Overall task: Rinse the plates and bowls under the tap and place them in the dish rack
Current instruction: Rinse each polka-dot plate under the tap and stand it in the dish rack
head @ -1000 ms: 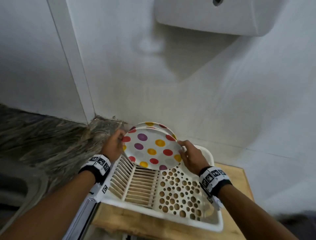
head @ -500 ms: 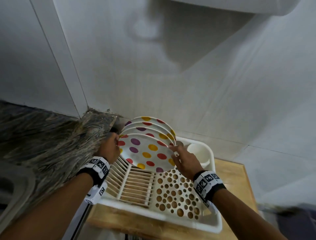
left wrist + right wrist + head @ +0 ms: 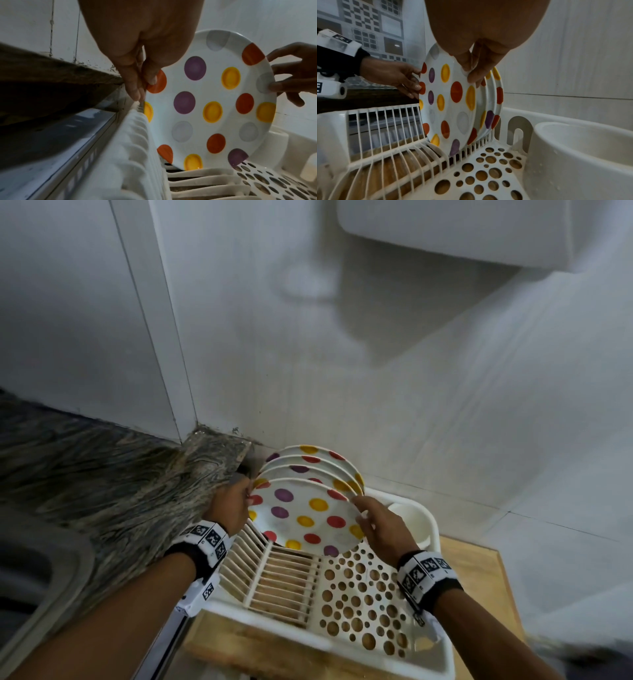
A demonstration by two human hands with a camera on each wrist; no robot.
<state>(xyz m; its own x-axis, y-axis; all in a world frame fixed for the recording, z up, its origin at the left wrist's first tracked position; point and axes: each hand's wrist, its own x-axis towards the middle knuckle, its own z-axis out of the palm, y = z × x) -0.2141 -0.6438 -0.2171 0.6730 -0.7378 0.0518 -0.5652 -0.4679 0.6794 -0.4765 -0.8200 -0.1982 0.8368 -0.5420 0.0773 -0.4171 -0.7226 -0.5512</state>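
Observation:
A white plate with red, yellow and purple dots (image 3: 305,518) stands on edge in the slots of the white dish rack (image 3: 359,594). My left hand (image 3: 239,501) pinches its left rim, thumb on the front (image 3: 144,86). My right hand (image 3: 363,515) grips the right rim, thumb on the face and fingers behind (image 3: 471,73). Three more dotted plates (image 3: 308,463) stand close behind it in the rack (image 3: 494,94). The plate's lower edge (image 3: 193,163) sits between the rack's ribs.
A white cutlery cup (image 3: 414,518) sits in the rack's far right corner. The rack rests on a wooden board (image 3: 479,577). A granite counter (image 3: 102,484) and a steel sink rim (image 3: 51,594) lie to the left. A tiled wall stands right behind.
Both hands carried the dotted plate down and back, from tilted above the rack to standing in the slots in front of the other plates.

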